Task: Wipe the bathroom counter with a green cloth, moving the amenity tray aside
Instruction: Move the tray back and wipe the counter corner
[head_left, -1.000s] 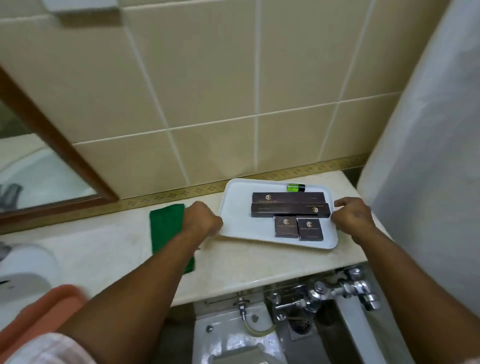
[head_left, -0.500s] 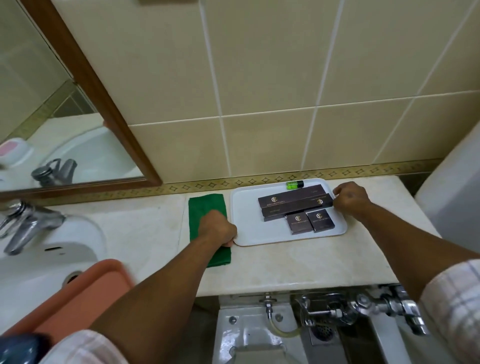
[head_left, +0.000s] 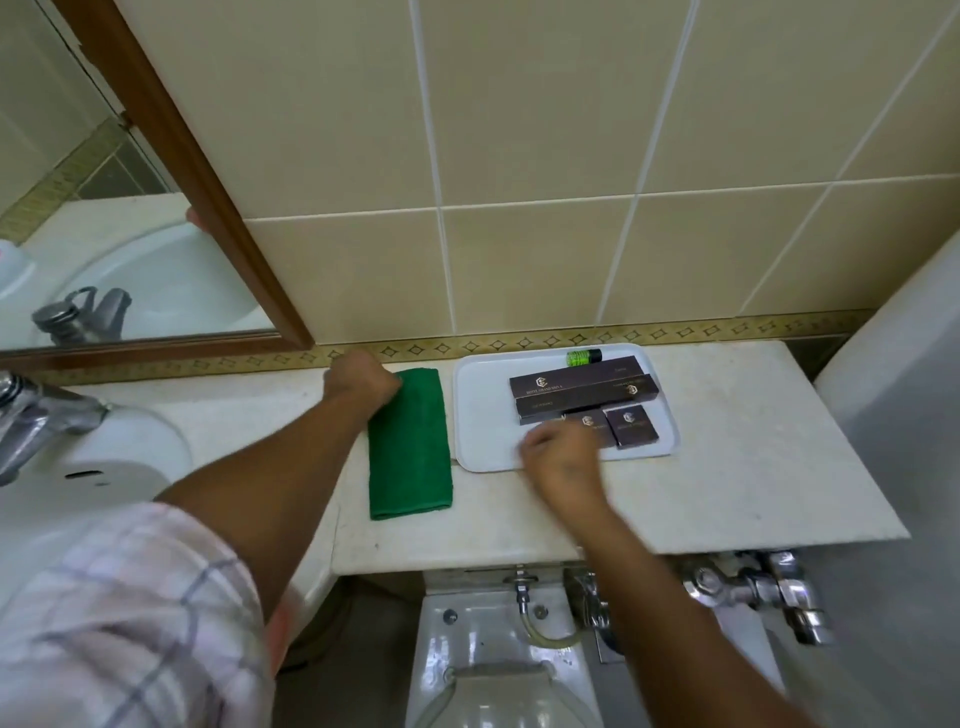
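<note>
A folded green cloth (head_left: 410, 441) lies lengthwise on the beige counter (head_left: 737, 467), just left of the white amenity tray (head_left: 483, 410). The tray holds dark brown boxes (head_left: 582, 389) and a small green bottle (head_left: 584, 357) at its back edge. My left hand (head_left: 361, 384) is closed at the cloth's far left corner, beside the wall. My right hand (head_left: 561, 457) is blurred with motion over the tray's front edge, fingers curled, partly hiding one small box. Whether it holds anything cannot be told.
A white sink (head_left: 104, 478) with a chrome faucet (head_left: 36, 421) sits at the left, under a wood-framed mirror (head_left: 182, 156). Below the counter edge are a toilet (head_left: 493, 654) and chrome valves (head_left: 753, 587). A white surface (head_left: 893, 415) rises at the right.
Both hands have left the tray's edges. My left hand went up to the cloth's far corner. My right hand swept from the tray's right side to its front left.
</note>
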